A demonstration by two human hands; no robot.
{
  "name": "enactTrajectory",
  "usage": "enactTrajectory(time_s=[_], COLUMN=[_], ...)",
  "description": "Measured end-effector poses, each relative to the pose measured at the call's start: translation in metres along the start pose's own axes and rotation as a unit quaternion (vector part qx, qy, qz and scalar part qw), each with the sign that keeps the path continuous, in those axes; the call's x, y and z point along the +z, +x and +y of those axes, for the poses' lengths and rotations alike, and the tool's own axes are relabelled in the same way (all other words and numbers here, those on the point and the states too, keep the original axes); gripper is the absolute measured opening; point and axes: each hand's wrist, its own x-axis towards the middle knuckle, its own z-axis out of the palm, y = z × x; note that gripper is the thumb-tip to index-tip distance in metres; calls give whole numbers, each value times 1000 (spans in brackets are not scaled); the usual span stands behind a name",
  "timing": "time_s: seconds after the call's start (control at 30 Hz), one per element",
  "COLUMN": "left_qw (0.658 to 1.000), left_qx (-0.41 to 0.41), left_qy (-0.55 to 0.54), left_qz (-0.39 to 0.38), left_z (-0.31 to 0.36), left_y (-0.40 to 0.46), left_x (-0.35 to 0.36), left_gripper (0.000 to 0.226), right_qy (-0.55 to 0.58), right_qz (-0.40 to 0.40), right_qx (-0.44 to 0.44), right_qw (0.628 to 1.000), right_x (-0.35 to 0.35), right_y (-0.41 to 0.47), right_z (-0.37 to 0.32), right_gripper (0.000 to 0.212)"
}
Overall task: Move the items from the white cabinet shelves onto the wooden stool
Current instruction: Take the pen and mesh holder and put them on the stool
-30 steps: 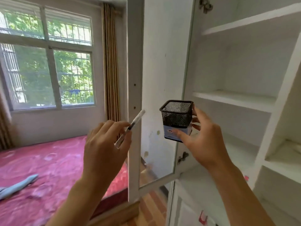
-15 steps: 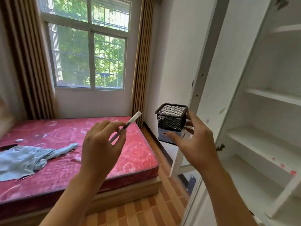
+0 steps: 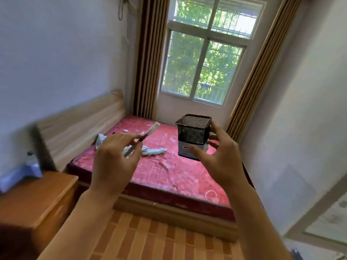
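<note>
Pen (image 3: 146, 136) pinched in left hand (image 3: 114, 162), black mesh holder (image 3: 193, 136) gripped upright by right hand (image 3: 221, 162).

The bed (image 3: 169, 177) stands under the window, its head end against the left wall and its far edge against the window wall. A red patterned mattress covers the wooden frame, whose front rail is visible along the near edge. A light blue cloth (image 3: 150, 150) lies crumpled on the mattress toward the headboard (image 3: 78, 128) side. A small pale object (image 3: 125, 131) lies on the mattress beyond the cloth; its type cannot be determined. The bed rests on a floor (image 3: 159, 239) of orange-brown tiles. A wooden cabinet (image 3: 32, 205) stands on the floor, just beside the bed's near left corner.
</note>
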Motion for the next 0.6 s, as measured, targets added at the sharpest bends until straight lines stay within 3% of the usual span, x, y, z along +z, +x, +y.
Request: enactTrajectory(time_s=[0.33, 0.6], left_qw=[984, 958], left_qx=[-84, -144], left_qy=[146, 234], left_qz=[62, 77], left_z=[-94, -131], left_y=[-8, 5], left_x=[-104, -124], left_gripper=[21, 21], right_qy=[125, 220], right_qz=[-128, -203], right_qx=[-78, -108], right_qw=[981, 948], right_x=[170, 257], right_y=[45, 83], right_z=[-43, -58], right_gripper=[81, 79])
